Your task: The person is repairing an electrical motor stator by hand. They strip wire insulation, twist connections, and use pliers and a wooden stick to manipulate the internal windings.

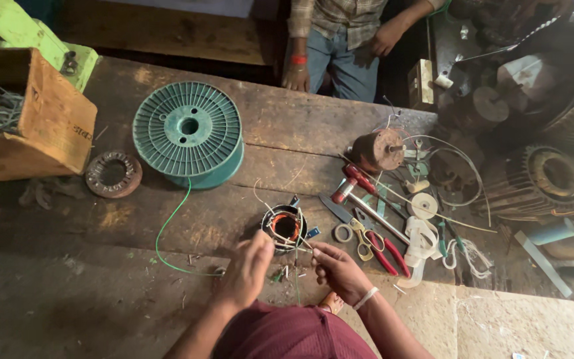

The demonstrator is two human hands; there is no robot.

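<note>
A small round motor stator with copper windings sits on the wooden workbench, white wire leads sticking out of it. My left hand is pinched at its near left side, touching the leads. Fingers of my right hand are closed on a thin wire running to the stator's right side. A green wire trails from a big green plastic spool toward my left hand.
Red-handled pliers, scissors, a hammer and white tape rolls lie right of the stator. A rusty stator ring and wooden box sit left. Another person stands across the bench. Motor housings crowd the right.
</note>
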